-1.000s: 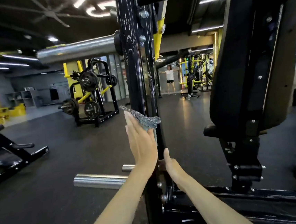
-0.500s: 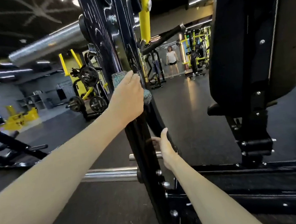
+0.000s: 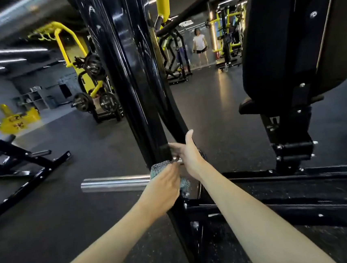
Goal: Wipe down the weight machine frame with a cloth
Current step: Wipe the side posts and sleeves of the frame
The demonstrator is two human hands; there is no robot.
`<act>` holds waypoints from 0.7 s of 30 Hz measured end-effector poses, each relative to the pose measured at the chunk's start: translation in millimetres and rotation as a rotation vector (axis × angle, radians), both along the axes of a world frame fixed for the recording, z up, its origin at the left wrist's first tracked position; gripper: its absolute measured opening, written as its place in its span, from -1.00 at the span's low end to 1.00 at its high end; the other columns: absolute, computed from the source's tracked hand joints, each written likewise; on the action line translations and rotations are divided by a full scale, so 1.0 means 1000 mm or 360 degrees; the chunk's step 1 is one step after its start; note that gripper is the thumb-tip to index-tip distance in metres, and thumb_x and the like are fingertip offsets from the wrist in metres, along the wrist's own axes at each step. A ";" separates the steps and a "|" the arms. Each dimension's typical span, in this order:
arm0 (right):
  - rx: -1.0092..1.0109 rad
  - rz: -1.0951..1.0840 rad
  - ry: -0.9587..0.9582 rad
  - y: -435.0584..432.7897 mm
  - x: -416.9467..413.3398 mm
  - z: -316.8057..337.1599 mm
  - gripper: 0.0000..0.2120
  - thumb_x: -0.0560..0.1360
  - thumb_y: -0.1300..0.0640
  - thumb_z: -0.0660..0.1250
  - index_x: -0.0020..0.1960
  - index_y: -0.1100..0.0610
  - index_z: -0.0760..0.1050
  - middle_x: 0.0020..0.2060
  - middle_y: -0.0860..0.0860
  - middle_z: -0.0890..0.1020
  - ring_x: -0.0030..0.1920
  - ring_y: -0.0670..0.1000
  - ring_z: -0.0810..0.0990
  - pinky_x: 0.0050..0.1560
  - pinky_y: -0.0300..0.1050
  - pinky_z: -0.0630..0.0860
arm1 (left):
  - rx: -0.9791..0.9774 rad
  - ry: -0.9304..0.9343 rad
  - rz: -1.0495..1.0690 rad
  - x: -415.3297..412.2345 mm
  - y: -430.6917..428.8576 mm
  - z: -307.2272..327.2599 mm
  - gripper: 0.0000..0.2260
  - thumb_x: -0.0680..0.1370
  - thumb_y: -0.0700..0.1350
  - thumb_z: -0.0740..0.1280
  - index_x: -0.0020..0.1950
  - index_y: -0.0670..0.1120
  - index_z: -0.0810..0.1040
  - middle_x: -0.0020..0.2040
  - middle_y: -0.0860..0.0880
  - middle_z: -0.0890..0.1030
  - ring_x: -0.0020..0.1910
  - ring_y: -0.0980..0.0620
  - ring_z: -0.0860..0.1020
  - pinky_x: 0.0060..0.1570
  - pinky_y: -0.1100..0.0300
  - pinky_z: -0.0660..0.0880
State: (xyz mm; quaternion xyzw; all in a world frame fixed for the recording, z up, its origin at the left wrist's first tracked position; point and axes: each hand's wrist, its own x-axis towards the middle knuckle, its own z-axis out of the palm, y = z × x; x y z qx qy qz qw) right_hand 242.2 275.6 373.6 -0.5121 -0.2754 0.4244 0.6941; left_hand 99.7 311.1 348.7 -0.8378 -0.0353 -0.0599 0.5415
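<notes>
head view: one cloth (image 3: 158,167) in left hand (image 3: 164,185); right hand (image 3: 189,153) holds frame (image 3: 126,83)

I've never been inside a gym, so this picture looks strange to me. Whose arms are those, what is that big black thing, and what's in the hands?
The camera sits on a person's head, looking forward and down, so both arms are that person's own. The big black thing is a weight machine in a gym; its tall post stands in the middle. The left hand holds a blue-green cloth against the post. The right hand touches the post just above; its fingers are too blurry to say more. A shiny metal bar sticks out sideways, and the machine's black padded seat is on the right.
</notes>
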 end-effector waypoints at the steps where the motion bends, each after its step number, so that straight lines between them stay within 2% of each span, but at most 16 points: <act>1: 0.0005 0.0012 0.0007 -0.006 0.000 -0.004 -0.16 0.54 -0.36 -0.36 0.07 0.04 0.61 0.00 -0.07 0.64 0.11 -0.06 0.55 0.34 0.01 0.19 | -0.0078 -0.0044 -0.0005 -0.007 0.003 -0.012 -0.50 0.59 0.01 0.13 0.43 -0.26 0.36 0.44 -0.22 0.34 0.48 -0.19 0.24 0.46 -0.14 -0.14; 4: -0.0029 -0.0110 -0.0085 -0.019 -0.001 -0.028 -0.21 0.59 -0.30 -0.29 0.12 0.12 0.60 0.05 0.00 0.64 0.08 -0.05 0.57 0.31 -0.07 0.12 | -0.0193 -0.0188 -0.0100 -0.029 0.019 -0.053 -0.47 0.56 -0.07 0.08 0.52 -0.20 0.19 0.52 -0.13 0.16 0.53 -0.04 0.05 0.48 -0.04 -0.21; 5: -0.0045 -0.0179 -0.0123 -0.022 -0.003 -0.040 -0.25 0.61 -0.27 -0.24 0.11 0.15 0.61 0.06 0.03 0.65 0.10 -0.02 0.58 0.35 -0.09 0.15 | -0.0159 -0.0217 -0.0110 -0.035 0.024 -0.068 -0.46 0.54 -0.14 0.07 0.53 -0.19 0.14 0.53 -0.10 0.15 0.54 -0.01 0.00 0.48 -0.02 -0.19; 7: -0.0125 -0.0441 -0.0253 -0.028 -0.014 -0.061 -0.35 0.64 -0.20 -0.11 0.07 0.17 0.64 0.06 0.08 0.67 0.13 0.03 0.60 0.39 -0.03 0.29 | -0.0215 -0.0199 -0.0150 -0.042 0.024 -0.096 -0.41 0.47 -0.21 0.09 0.52 -0.16 0.17 0.52 -0.05 0.19 0.54 0.01 0.00 0.47 -0.02 -0.15; 9: -0.0227 -0.0647 -0.0477 -0.035 -0.029 -0.079 -0.46 0.66 -0.11 -0.02 0.04 0.18 0.65 0.00 0.06 0.68 0.06 0.01 0.61 0.25 -0.08 0.42 | -0.0320 -0.0110 -0.0155 -0.039 0.017 -0.127 -0.41 0.43 -0.21 0.17 0.49 -0.13 0.27 0.50 -0.04 0.25 0.52 0.05 0.06 0.46 0.01 -0.12; 11: -0.0287 -0.0743 -0.0768 -0.045 -0.044 -0.096 -0.52 0.67 -0.02 0.03 -0.02 0.21 0.66 -0.14 0.04 0.67 -0.09 -0.05 0.60 0.03 -0.15 0.45 | -0.0415 -0.0062 -0.0162 -0.038 0.011 -0.149 -0.47 0.47 -0.19 0.09 0.47 -0.12 0.33 0.50 -0.04 0.21 0.49 0.07 0.08 0.46 0.00 -0.13; 14: -0.0383 -0.0785 -0.1009 -0.057 -0.050 -0.114 -0.54 0.66 0.03 0.07 -0.21 0.20 0.60 -0.36 -0.03 0.57 -0.28 -0.06 0.51 -0.14 -0.12 0.40 | -0.0322 -0.0063 -0.0200 -0.041 0.012 -0.140 -0.47 0.52 -0.19 -0.02 0.52 -0.13 0.22 0.52 -0.07 0.08 0.51 0.04 0.06 0.47 0.00 -0.09; 18: -0.0533 -0.0904 -0.0994 -0.057 -0.053 -0.117 -0.56 0.66 0.01 0.04 -0.19 0.18 0.57 -0.30 0.01 0.58 -0.21 0.04 0.54 -0.14 -0.09 0.39 | -0.0355 -0.0541 -0.0337 -0.033 0.022 -0.096 -0.49 0.54 -0.27 0.00 0.52 -0.18 0.21 0.50 -0.05 0.28 0.49 0.05 0.22 0.45 0.04 0.05; 21: -0.0605 -0.0896 -0.1094 -0.059 -0.067 -0.118 -0.58 0.67 0.02 0.02 -0.14 0.21 0.54 -0.23 0.03 0.58 -0.19 0.00 0.49 -0.16 -0.11 0.31 | -0.0461 -0.0598 -0.0405 -0.027 0.021 -0.101 -0.50 0.57 -0.32 -0.10 0.52 -0.20 0.18 0.52 -0.07 0.26 0.49 0.03 0.21 0.45 0.05 0.05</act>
